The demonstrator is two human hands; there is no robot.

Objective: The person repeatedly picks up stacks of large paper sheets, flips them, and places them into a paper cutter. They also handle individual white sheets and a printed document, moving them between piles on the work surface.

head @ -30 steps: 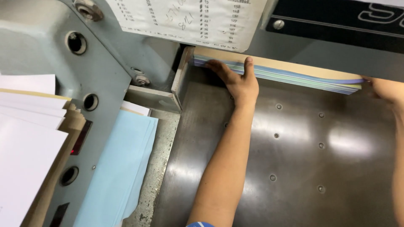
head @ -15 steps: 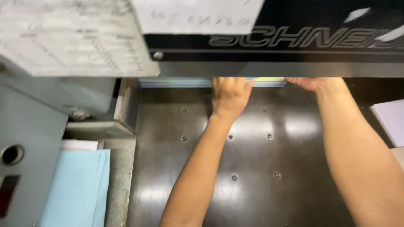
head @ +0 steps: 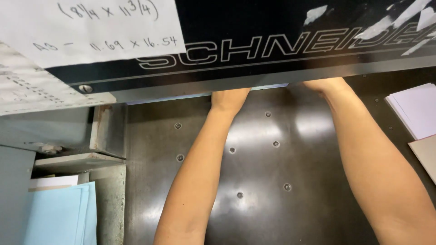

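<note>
while half-hidden, thin pale paper stack (head: pixel 190 96), hands under bar (head: pixel 227 75)

My left hand (head: pixel 229 97) and right hand (head: pixel 324 85) have slid deeper under the cutter's black front beam (head: pixel 272 50), so only wrists show now. The paper stack (head: pixel 268 86), plainly seen 1 second ago at the bed's back edge, is nearly hidden.
</note>
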